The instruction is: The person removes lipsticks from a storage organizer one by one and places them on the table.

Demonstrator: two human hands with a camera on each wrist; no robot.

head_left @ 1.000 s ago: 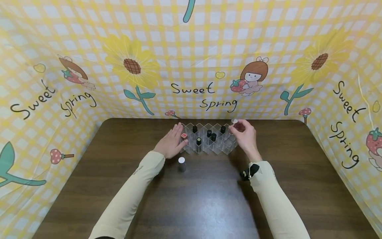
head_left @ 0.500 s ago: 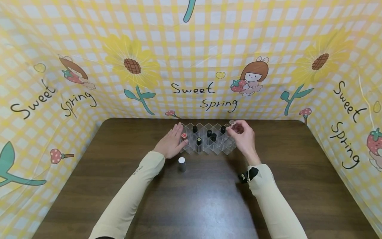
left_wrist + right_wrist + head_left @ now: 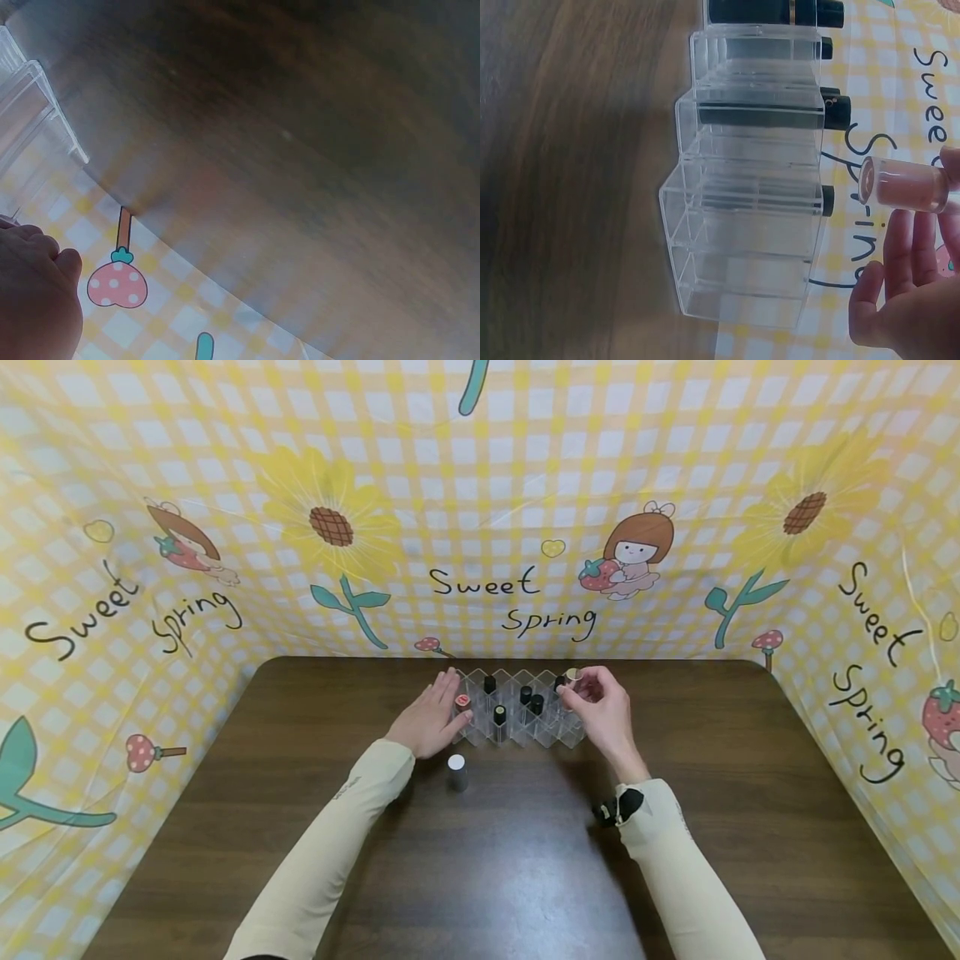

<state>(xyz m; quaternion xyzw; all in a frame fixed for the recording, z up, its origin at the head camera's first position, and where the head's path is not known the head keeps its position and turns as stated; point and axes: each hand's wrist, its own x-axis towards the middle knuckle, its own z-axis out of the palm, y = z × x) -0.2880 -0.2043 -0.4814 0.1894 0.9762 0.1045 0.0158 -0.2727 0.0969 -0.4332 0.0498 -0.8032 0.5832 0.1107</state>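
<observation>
A clear acrylic lipstick organizer (image 3: 517,727) with diamond-shaped compartments stands near the table's back edge. Several black-capped lipsticks (image 3: 499,715) stand upright in it, and one with a red-marked top (image 3: 462,702) sits at its left end. My left hand (image 3: 429,717) rests against that end with its fingers straight. Between thumb and fingers, my right hand (image 3: 606,710) pinches a clear lip gloss tube (image 3: 909,184) with pinkish contents. In the right wrist view, the tube's base points toward the organizer's open tops and is apart from them.
A lipstick with a silvery white top (image 3: 457,772) stands on the brown table (image 3: 480,868), just in front of the organizer. A yellow-checked cloth (image 3: 480,527) with printed flowers walls the table at the back and on both sides.
My right hand has moved left and slightly toward me with the lip gloss tube, over the organizer's back right part. The left hand has stayed in place.
</observation>
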